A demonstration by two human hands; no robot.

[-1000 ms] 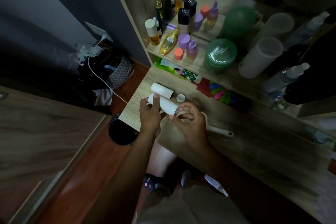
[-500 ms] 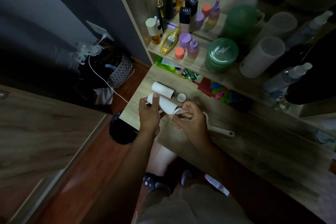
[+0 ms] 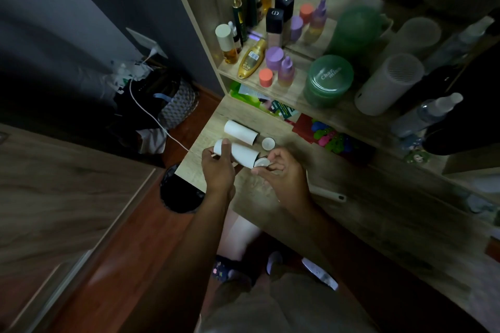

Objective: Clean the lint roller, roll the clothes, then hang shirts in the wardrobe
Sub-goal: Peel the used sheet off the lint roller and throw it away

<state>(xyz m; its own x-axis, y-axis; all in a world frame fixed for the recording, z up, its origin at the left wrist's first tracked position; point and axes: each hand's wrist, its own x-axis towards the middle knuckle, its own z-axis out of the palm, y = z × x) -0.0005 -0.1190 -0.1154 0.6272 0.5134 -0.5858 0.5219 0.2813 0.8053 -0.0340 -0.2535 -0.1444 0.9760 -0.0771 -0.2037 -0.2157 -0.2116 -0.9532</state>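
Observation:
My left hand (image 3: 217, 167) grips a white lint-roller roll (image 3: 240, 154) above the wooden table (image 3: 351, 213), thumb over its left end. My right hand (image 3: 281, 173) pinches a round white end cap (image 3: 261, 163) at the roll's right end. A second white roll (image 3: 240, 132) lies on the table just behind, with a small round white cap (image 3: 268, 143) beside it. The lint roller's white handle (image 3: 328, 193) lies on the table to the right of my right hand, partly hidden by it.
A shelf (image 3: 292, 89) behind the table holds several bottles, a green jar (image 3: 328, 80) and a white cylinder (image 3: 387, 84). A black bin (image 3: 178, 192) stands on the floor left of the table. A bag (image 3: 176, 105) and a white cable (image 3: 151, 116) lie by the wall.
My right hand has shifted slightly at the roll's right end, and the round cap now shows between its fingers. My left hand keeps its hold on the roll.

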